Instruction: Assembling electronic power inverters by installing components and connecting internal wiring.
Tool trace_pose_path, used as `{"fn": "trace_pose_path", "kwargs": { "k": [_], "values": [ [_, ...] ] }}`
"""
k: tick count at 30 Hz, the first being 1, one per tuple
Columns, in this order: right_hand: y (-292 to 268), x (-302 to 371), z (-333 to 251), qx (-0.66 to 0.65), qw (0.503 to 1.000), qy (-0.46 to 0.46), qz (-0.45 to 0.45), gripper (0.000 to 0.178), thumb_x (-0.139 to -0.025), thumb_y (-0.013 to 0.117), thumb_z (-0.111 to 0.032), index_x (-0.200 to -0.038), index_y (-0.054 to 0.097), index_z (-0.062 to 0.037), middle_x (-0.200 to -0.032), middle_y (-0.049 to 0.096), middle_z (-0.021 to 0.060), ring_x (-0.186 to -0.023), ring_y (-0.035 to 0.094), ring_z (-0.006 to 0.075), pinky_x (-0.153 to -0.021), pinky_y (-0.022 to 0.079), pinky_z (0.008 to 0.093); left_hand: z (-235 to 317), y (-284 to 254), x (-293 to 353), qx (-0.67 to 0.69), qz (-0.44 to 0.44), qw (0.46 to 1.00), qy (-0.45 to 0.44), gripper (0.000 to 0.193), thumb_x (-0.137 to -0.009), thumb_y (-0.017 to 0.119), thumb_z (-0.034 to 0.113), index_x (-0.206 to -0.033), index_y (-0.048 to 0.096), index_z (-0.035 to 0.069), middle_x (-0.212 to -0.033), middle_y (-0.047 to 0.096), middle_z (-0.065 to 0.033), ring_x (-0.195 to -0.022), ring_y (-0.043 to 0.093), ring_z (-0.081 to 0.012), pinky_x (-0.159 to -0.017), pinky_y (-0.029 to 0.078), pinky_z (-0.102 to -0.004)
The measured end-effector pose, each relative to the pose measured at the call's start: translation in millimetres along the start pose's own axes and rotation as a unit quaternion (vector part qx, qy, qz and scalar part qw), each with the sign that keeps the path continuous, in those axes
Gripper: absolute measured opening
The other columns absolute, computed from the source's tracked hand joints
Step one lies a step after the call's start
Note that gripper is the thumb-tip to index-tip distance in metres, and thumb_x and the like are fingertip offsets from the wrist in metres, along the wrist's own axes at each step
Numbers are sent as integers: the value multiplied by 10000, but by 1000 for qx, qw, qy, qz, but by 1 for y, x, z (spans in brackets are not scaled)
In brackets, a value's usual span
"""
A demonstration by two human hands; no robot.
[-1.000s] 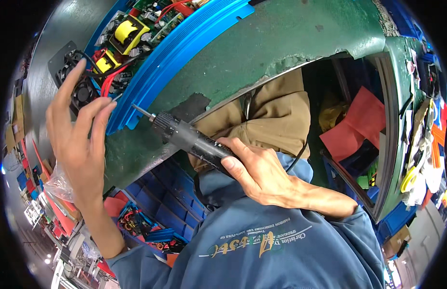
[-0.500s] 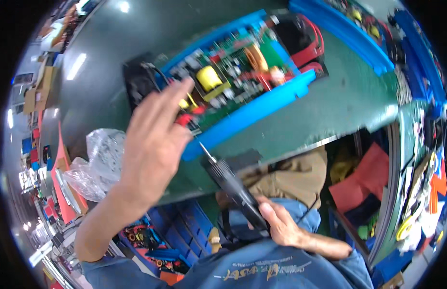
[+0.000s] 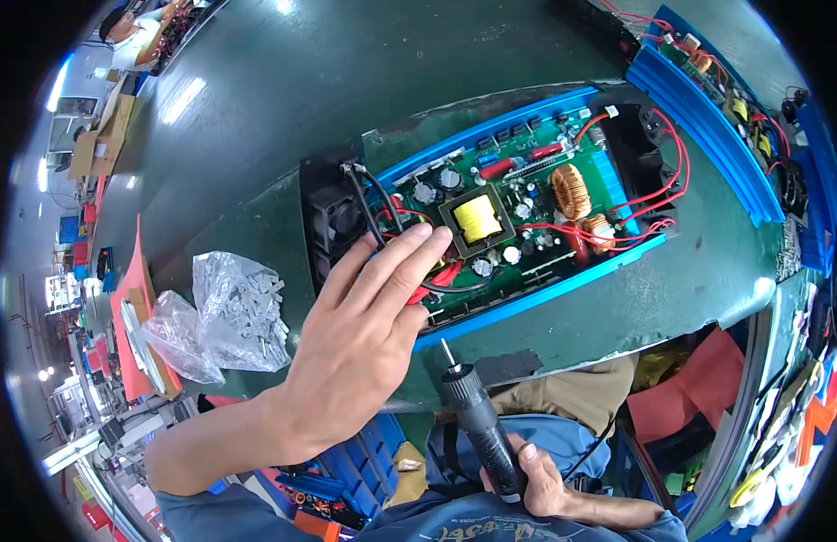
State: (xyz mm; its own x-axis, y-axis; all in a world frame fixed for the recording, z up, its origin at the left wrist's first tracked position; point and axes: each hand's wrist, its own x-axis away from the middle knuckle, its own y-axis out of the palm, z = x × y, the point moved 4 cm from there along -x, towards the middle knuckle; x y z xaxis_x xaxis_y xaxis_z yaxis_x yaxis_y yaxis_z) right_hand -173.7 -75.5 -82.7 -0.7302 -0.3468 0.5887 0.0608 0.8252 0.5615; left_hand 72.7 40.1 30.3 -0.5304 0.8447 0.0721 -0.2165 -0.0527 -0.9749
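A green workbench [image 3: 563, 59] with a glossy, scuffed top carries the work; its near edge is chipped, with a dark patch [image 3: 511, 366] beside it. Close to that edge and roughly along it lies an open blue metal housing [image 3: 545, 290] holding a green circuit board [image 3: 547, 206], a yellow-wrapped transformer [image 3: 477, 219] and a copper toroidal coil [image 3: 571, 191]. A black cooling fan [image 3: 334, 217] sits at its left end, red wires at its right.

The left hand [image 3: 357, 339] reaches over the housing's near left corner, fingers extended, index and middle together, the ring finger slightly apart; whether they touch the wires below cannot be told. The right hand [image 3: 538, 479] wraps a black electric screwdriver [image 3: 477, 411], thumb along the handle, other fingers mostly hidden; the bit points to the housing's near wall.

Toward the bench's near left corner lies a clear plastic bag [image 3: 242, 312] of small grey pieces; by the right edge stands a second blue housing [image 3: 707, 135]. Beyond the left edge are a cardboard box [image 3: 105, 137] and a person in white [image 3: 135, 43]; below the near edge, a blue crate [image 3: 372, 459].
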Motion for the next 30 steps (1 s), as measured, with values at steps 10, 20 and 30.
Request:
{"fn": "trace_pose_path", "kwargs": {
  "k": [10,20,30],
  "values": [
    [5,-2,-6,-98,986,112,-75,1071,-899,220,-870,-1391,474,46,-808,628,81,-647,517,120,-607,379,247,-5,2,2,48,-4,999,-17,93,-796,719,19,-849,656,-24,-1464,530,-175,-1403,450,-351,-1100,434,-487],
    [4,-2,-3,-50,994,73,-62,1088,-897,212,-876,-1377,473,65,-791,628,83,-643,510,120,-605,372,248,0,-4,5,58,-26,998,-11,94,-851,641,24,-917,645,-44,-1506,482,-190,-1439,408,-370,-1142,397,-504],
    [-4,-1,-11,102,994,-8,30,916,-978,235,-756,-1339,501,43,-817,651,89,-704,584,131,-647,441,271,13,-5,18,39,-67,997,-28,322,-887,588,34,-1157,640,-135,-1590,365,-218,-1493,339,-325,-1224,262,-481]
  ]
}}
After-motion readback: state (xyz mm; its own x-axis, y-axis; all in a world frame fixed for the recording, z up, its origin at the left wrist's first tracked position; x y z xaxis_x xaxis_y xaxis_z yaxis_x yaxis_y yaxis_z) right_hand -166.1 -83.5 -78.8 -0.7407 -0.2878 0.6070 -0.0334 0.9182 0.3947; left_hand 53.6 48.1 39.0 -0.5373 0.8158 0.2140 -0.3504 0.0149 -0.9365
